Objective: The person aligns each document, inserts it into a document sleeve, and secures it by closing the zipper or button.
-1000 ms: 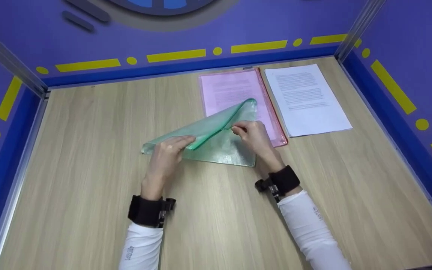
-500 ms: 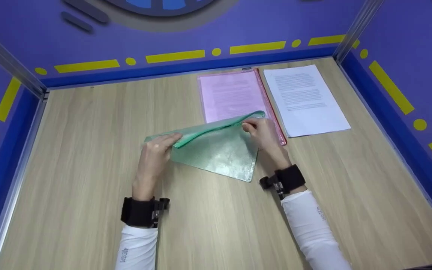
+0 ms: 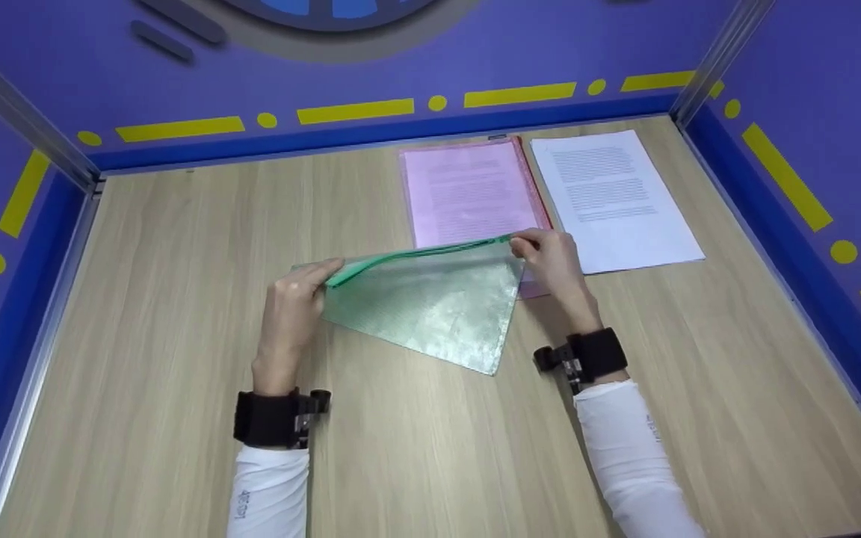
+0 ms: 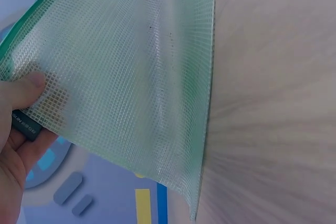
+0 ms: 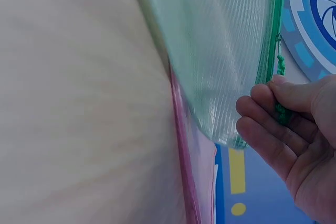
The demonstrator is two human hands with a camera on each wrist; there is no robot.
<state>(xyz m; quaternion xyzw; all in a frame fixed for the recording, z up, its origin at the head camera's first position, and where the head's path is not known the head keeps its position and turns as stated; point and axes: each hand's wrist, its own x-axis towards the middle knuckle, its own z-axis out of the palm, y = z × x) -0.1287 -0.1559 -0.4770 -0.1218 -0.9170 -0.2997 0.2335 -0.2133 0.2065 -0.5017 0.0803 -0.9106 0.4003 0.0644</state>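
A translucent green mesh zip pouch (image 3: pixel 423 314) is held up by its zipper edge, stretched between both hands, its lower corner hanging toward me. My left hand (image 3: pixel 292 302) pinches the zipper's left end; in the left wrist view the thumb (image 4: pixel 29 88) lies flat on the mesh and a small dark tag (image 4: pixel 26 124) shows beneath it. At the other end, my right hand (image 3: pixel 554 258) pinches the green braided cord (image 5: pixel 281 66) of the zipper pull, with fingers curled. The green zipper (image 3: pixel 430 252) runs along the top edge between the hands.
Behind the pouch lies a pink zip pouch (image 3: pixel 468 187) with printed paper inside, partly covered by the green one. To its right is a stack of printed sheets (image 3: pixel 617 202). Purple panels (image 3: pixel 356 67) wall in the wooden table (image 3: pixel 176 336) at the back and sides.
My right hand has moved right along the zipper, and my left hand has shifted left. The pouch's zipper edge is now pulled straighter, and its lower corner has swung toward me.
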